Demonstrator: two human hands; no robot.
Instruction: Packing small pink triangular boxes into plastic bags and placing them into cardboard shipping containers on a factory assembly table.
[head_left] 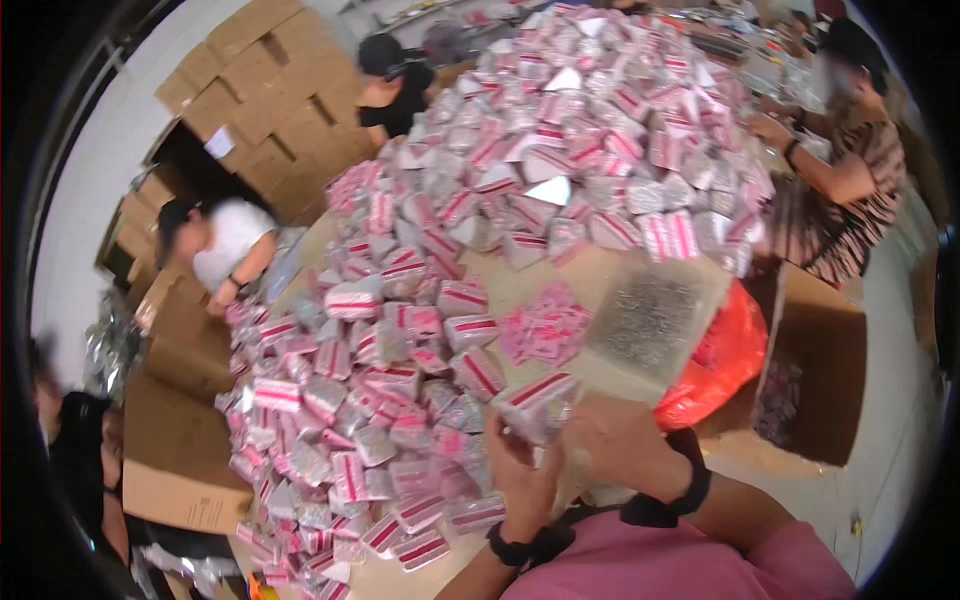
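My left hand is closed round the lower left side of a clear plastic packet with a white and pink striped top. My right hand is at the packet's right side; its fingers are smeared by motion, so their grip cannot be made out. Just beyond the packet lies a loose heap of small pink pieces. To the right of that heap, a shallow tray holds many small grey metal-looking pieces.
Similar striped packets cover the table's left and rise into a big pile at the back. An orange-red plastic bag and open carton stand at right. Other people sit around the table. Cartons are stacked behind.
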